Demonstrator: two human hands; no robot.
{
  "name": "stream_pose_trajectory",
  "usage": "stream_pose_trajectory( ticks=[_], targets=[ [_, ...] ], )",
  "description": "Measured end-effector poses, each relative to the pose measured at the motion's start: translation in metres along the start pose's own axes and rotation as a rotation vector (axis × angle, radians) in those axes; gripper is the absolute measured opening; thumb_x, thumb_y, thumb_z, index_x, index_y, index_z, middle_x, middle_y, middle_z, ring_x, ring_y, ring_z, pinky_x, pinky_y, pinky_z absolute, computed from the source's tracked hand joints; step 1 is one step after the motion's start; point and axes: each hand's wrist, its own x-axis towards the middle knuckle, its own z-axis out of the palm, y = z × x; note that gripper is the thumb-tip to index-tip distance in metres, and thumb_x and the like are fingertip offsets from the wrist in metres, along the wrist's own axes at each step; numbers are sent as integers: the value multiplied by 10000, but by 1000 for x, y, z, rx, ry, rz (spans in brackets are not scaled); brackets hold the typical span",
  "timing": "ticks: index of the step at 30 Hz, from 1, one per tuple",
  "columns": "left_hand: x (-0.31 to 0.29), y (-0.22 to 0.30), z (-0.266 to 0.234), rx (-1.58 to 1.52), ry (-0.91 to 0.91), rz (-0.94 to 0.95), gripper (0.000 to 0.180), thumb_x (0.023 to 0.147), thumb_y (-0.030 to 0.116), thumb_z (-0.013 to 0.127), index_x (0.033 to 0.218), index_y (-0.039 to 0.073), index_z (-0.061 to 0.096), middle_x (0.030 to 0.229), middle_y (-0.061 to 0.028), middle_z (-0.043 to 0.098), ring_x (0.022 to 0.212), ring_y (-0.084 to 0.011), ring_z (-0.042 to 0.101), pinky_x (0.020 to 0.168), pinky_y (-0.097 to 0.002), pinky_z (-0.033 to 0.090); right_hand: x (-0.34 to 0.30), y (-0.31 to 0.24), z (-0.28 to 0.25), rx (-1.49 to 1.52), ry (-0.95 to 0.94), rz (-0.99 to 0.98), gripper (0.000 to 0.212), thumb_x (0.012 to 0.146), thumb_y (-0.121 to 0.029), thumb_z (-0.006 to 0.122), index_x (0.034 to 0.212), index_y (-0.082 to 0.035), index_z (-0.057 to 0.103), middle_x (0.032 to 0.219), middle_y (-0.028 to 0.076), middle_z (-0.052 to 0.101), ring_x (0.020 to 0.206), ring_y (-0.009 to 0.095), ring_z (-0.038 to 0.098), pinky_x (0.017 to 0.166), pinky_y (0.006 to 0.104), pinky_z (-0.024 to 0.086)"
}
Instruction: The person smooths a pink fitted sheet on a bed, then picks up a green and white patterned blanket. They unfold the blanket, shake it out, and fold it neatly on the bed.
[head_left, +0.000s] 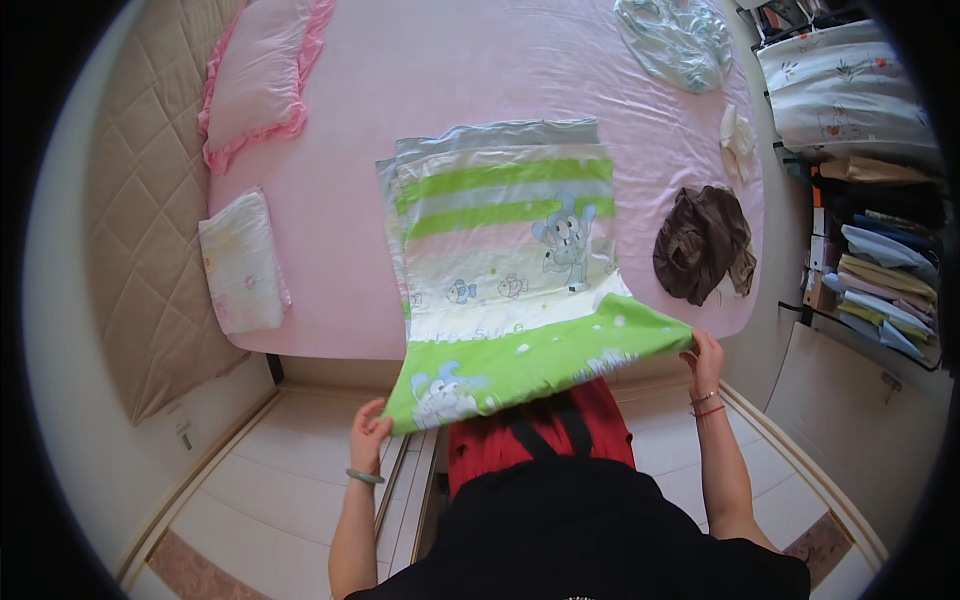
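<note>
A child's sheet [505,250] with green, white and grey stripes and cartoon animals lies partly folded on the pink bed. Its near end hangs past the bed's edge, lifted toward me. My left hand [370,432] pinches the near left corner. At the near right corner, my right hand [705,357] grips the green edge, raised a little higher. Between the two hands the green end is stretched and slopes up to the right. Several layers with uneven edges show along the sheet's far and left sides.
On the bed [330,240] lie a frilled pink pillow [262,80], a folded white cloth [243,265], a dark brown garment [703,245] and a pale blue heap of fabric [680,42]. A padded headboard [140,210] stands left. At right is a shelf with folded clothes [885,290].
</note>
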Motion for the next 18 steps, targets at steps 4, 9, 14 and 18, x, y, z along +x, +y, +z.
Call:
stream_pose_trajectory(
  ticks=[4,9,14,18],
  targets=[
    [83,61,8,-1,83,97,416,878,107,696,1275,67,576,885,39,618,752,-39,528,633,-189,387,51,-34,52,35,-81,-100,202,959,-301,607,900,-119,673,807,-61,606,731,41,559,625,209,464],
    [224,108,20,-27,46,93,394,884,165,714,1252,104,587,850,48,595,702,-51,501,632,-206,404,133,-51,129,59,-110,-80,217,957,-296,627,910,-98,701,791,-63,621,702,21,544,617,196,446],
    [387,109,45,21,83,70,369,892,192,704,1243,153,596,956,-15,656,846,-90,576,735,-250,459,251,-16,203,-21,-98,-113,229,950,-289,636,926,-68,692,825,-48,643,734,39,563,632,223,464],
    [439,106,104,234,346,356,333,938,203,639,1256,111,596,1093,-57,662,1011,-174,603,884,-325,472,299,14,232,-260,123,-410,251,948,-246,621,1105,-53,651,1037,51,667,924,169,605,802,318,484]
  ],
)
